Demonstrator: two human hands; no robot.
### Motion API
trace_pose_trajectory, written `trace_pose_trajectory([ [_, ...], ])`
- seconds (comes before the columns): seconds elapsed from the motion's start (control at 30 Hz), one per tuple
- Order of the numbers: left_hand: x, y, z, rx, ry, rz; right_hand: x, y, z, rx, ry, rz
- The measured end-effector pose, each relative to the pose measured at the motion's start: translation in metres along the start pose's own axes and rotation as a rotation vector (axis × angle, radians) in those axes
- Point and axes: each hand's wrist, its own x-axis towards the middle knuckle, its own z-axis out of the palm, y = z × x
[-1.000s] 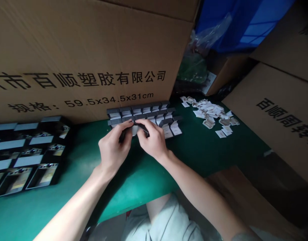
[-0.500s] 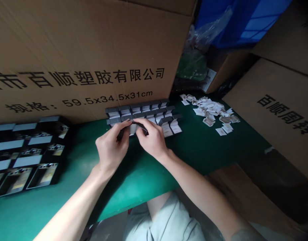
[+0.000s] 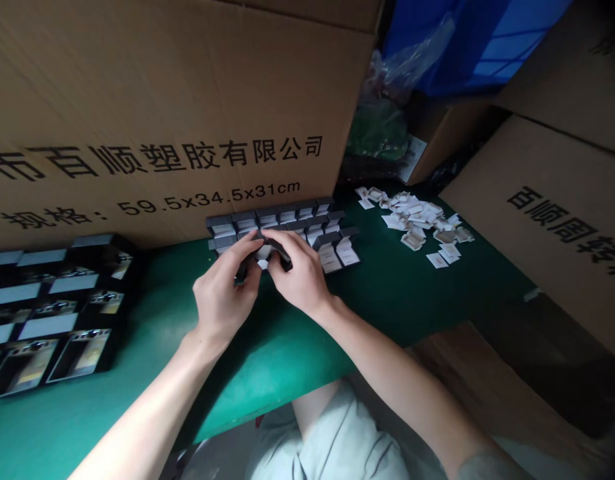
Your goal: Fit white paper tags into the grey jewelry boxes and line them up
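since the earlier frame the two hands have closed in, and the fingertips now nearly meet over the work. nearest, at 6 o'clock, a pale grey-green shirt [image 3: 347, 447] shows below the front edge of a green bench mat [image 3: 282, 340], with open mat between that edge and the wrists. the left hand [image 3: 220, 293] and right hand [image 3: 300, 273] are together, palms down and wrists angled inward, both pinching a small dark box [image 3: 265, 252] with a white insert. at 9 o'clock, past a strip of open mat, sits a black tray [image 3: 52, 313] of fitted items, running off the frame's left edge. at 3 o'clock lies a loose pile of white paper cards [image 3: 417, 227] with open mat around it. at 12 o'clock, just beyond the hands and touching distance from the fingers, stand rows of open dark boxes [image 3: 282, 223], backed closely by a cardboard carton [image 3: 162, 100] printed "百顺塑胶有限公司" and "规格: 59.5x34.5x31cm". a second carton [image 3: 552, 220] at 2 o'clock reads "百顺周转", cut off at the edge. farther off at 1 o'clock are a clear plastic bag [image 3: 387, 73] and a blue crate [image 3: 467, 47].
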Motion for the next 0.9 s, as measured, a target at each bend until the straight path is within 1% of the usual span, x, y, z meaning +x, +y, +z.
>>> trace_pose_trajectory([
  [0.1, -0.0006, 0.0001, 0.0003, -0.033, 0.009, 0.001, -0.0005, -0.001, -0.0008, 0.002, -0.005, 0.012],
  [0.2, -0.0003, 0.0009, 0.0002, -0.021, -0.007, -0.022, -0.0015, -0.0014, -0.0008, -0.005, -0.011, 0.033],
  [0.3, 0.001, 0.002, -0.0002, -0.002, 0.004, -0.023, -0.0023, 0.0, 0.0008, -0.012, 0.008, 0.027],
  [0.43, 0.0023, 0.0024, -0.0008, 0.013, 0.025, 0.006, -0.0024, 0.002, 0.0027, -0.026, 0.045, 0.018],
  [0.63, -0.0002, -0.0027, -0.0006, 0.006, 0.026, 0.089, -0.0029, 0.0012, 0.0015, -0.035, 0.002, 0.021],
  [0.9, -0.0002, -0.0049, 0.0005, -0.014, 0.048, 0.117, -0.0035, 0.0024, 0.0024, -0.021, -0.004, 0.025],
])
